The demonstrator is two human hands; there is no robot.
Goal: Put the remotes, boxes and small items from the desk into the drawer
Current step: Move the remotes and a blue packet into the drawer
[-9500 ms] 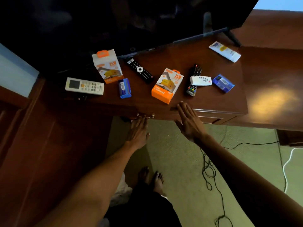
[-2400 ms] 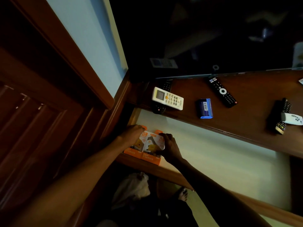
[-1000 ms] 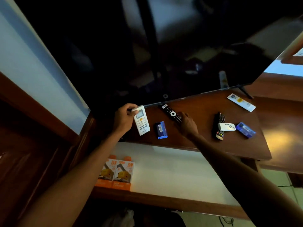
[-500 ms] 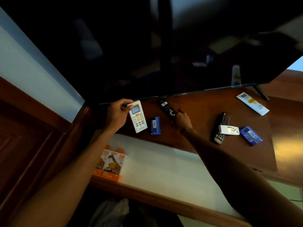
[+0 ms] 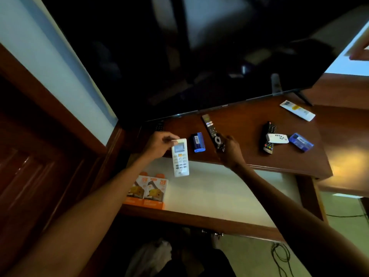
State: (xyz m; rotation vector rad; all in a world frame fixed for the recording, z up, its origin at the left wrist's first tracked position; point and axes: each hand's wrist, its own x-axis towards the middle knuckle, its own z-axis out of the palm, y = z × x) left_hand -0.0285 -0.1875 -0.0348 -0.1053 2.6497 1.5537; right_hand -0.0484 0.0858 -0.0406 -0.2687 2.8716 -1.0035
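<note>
white remote [image 5: 180,157] is pinched at its top end by the left hand [image 5: 159,145], long axis hanging down and toward the person, lower half already past the desk [image 5: 279,162] edge and over the open drawer [image 5: 219,188], orange boxes [image 5: 148,189] just below-left of that hand. black remote [image 5: 212,129] runs away from the right hand [image 5: 229,150], whose fingers are closed on its near end, so both drops look like short pulls back toward the body

Desk [image 5: 249,156]: polished, glossy wood. White remote [image 5: 180,157]: smooth plastic. Orange boxes [image 5: 147,191]: printed card. Drawer [image 5: 209,196]: lined matt white.
</note>
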